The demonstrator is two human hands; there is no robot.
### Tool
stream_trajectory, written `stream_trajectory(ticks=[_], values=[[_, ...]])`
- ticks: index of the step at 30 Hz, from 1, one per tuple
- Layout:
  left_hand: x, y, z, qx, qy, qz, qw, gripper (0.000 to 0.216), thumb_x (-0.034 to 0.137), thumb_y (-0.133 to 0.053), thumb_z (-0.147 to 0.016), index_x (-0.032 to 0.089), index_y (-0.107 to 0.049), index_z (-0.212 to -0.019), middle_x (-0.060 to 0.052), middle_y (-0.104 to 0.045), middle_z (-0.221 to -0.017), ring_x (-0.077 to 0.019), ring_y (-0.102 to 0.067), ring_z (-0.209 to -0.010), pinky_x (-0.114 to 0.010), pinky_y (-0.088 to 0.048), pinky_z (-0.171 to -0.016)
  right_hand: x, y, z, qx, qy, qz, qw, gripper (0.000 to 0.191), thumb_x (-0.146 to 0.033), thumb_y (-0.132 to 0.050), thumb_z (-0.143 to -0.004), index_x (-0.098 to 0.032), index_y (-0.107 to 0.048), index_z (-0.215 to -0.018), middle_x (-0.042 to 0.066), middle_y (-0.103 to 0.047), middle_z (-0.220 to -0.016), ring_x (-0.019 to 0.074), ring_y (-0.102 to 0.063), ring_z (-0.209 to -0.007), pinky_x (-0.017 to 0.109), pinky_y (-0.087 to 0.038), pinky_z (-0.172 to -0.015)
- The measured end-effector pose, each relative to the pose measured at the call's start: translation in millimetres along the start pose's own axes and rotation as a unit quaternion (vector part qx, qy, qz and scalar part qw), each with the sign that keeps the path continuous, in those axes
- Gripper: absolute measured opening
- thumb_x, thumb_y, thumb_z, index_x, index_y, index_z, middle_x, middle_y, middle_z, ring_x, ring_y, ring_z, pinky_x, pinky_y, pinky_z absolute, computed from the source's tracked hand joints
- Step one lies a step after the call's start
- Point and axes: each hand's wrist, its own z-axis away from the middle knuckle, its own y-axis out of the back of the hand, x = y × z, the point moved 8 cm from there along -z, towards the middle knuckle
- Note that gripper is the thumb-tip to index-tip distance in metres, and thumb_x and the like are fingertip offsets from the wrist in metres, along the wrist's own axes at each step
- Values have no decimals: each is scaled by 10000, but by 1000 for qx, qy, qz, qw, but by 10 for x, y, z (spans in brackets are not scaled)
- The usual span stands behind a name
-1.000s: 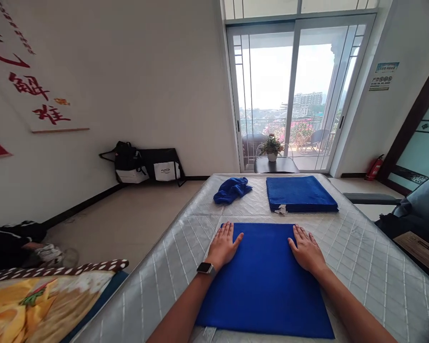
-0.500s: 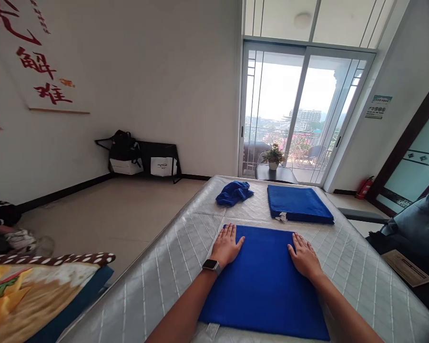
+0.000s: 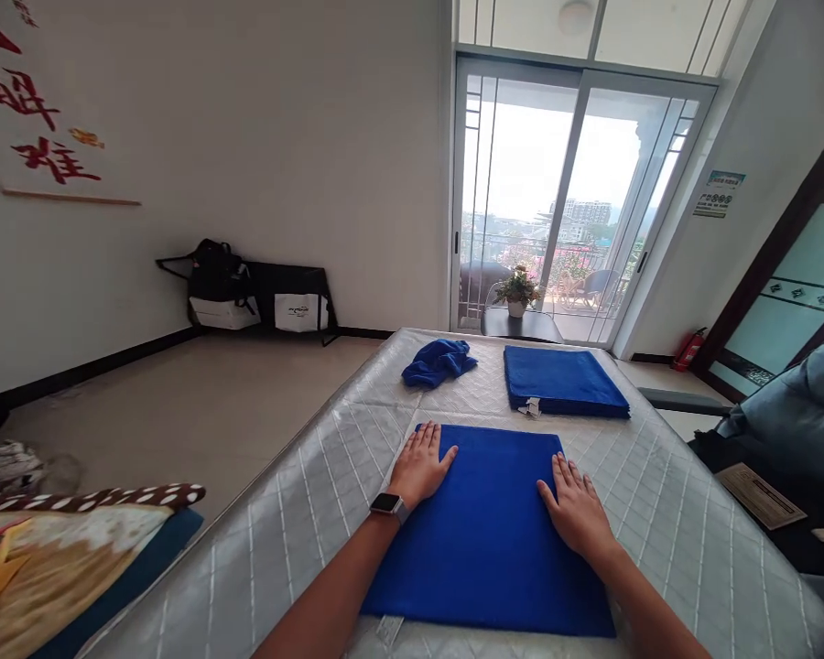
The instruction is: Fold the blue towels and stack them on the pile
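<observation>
A flat blue cloth (image 3: 491, 540) lies spread on the silvery quilted mattress (image 3: 302, 494), with a white tag (image 3: 389, 630) sticking out at its near left corner. Flat on the cloth's far left edge rests my left hand (image 3: 417, 465), open, with a watch (image 3: 387, 504) on its wrist. My right hand (image 3: 577, 508) lies open along the cloth's right edge, fingers pointing away from me. Beyond the cloth, a neat stack of folded blue cloths (image 3: 564, 377) sits at the right. A crumpled blue cloth (image 3: 440, 362) lies to the left of that stack.
A patterned blanket (image 3: 89, 549) is at the lower left. Behind the mattress stands a chair (image 3: 522, 324) with a potted plant (image 3: 517, 293), before glass sliding doors. A black backpack (image 3: 214, 270) sits by the wall. A cardboard piece (image 3: 761, 494) lies at the right.
The view has shifted slightly to the right. My right hand has slid a little nearer along the cloth's right edge; my left hand stays at the far left corner.
</observation>
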Motion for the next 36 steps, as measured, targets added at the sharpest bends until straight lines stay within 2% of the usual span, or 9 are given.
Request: stream_trajectory(ticks=[7, 10, 13, 16, 21, 23, 25, 30, 36], values=[[1, 37, 8, 18, -11, -10, 1000, 777, 601, -225, -984, 38, -331, -1508, -181, -341, -1587, -286, -281, -1486, -449, -227, -1220, 12, 51, -6, -5, -9, -31, 999, 730, -548, -162, -997, -107, -129, -1579, 54, -97, -1653, 224, -60, -1524, 437, -27, -1228], [38, 159, 22, 59, -22, -25, 998, 722, 551, -240, -1000, 33, -372, -1486, -190, -370, -1572, -289, -300, -1479, -473, -232, -1222, 0, 59, 23, -15, -12, -54, 998, 734, -553, -143, -995, -113, -112, -1580, 49, -71, -1654, 213, -38, -1525, 432, -6, -1229], [222, 307, 78, 91, -46, -22, 995, 657, 516, -255, -1012, 60, -454, -1441, -184, -427, -1543, -288, -340, -1461, -487, -265, -1214, -10, 81, 39, -19, -12, -78, 997, 734, -556, -120, -993, -120, -94, -1582, 38, -50, -1654, 201, -11, -1525, 428, 10, -1228], [686, 362, 230, 76, -117, 3, 990, 617, 518, -258, -1019, 117, -471, -1437, -144, -446, -1541, -256, -359, -1454, -464, -325, -1195, -12, 99, 38, -15, -12, -86, 996, 732, -549, -133, -994, -113, -95, -1581, 41, -43, -1653, 211, -8, -1525, 437, 7, -1228], [1794, 205, 588, 8, -294, 33, 955, 616, 544, -272, -1016, 198, -339, -1521, -87, -369, -1592, -209, -286, -1486, -432, -306, -1213, 0, 70, 39, -3, 1, -69, 998, 674, -462, -194, -1006, -107, -145, -1577, 77, -71, -1650, 249, -30, -1524, 465, -18, -1224], [2094, 106, 626, -16, -321, 45, 946, 634, 545, -247, -1017, 188, -294, -1539, -91, -344, -1602, -206, -263, -1493, -428, -293, -1218, -19, 49, 48, 1, 32, -53, 998, 618, -378, -214, -1006, -146, -181, -1577, 68, -72, -1653, 263, -13, -1523, 483, -14, -1220], [2235, 16, 588, -32, -314, 55, 947, 652, 545, -210, -1019, 169, -262, -1549, -101, -342, -1601, -205, -253, -1496, -430, -285, -1221, -30, 32, 56, 1, 54, -45, 998, 597, -315, -227, -997, -177, -200, -1577, 56, -67, -1656, 271, 2, -1521, 497, -10, -1217], [2069, -122, 488, -51, -275, 56, 959, 684, 577, -180, -1009, 176, -241, -1559, -99, -306, -1615, -215, -227, -1505, -444, -257, -1227, 11, 50, 33, -2, 20, -65, 998, 638, -394, -220, -1007, -111, -168, -1577, 86, -59, -1651, 258, -30, -1523, 467, -19, -1222], [1244, -105, 392, -58, -185, 15, 981, 713, 612, -189, -998, 174, -259, -1555, -107, -274, -1623, -238, -221, -1507, -460, -234, -1229, 11, 87, 12, -6, -4, -80, 997, 672, -455, -197, -1008, -99, -153, -1576, 67, -85, -1647, 230, -44, -1525, 446, 15, -1222]])
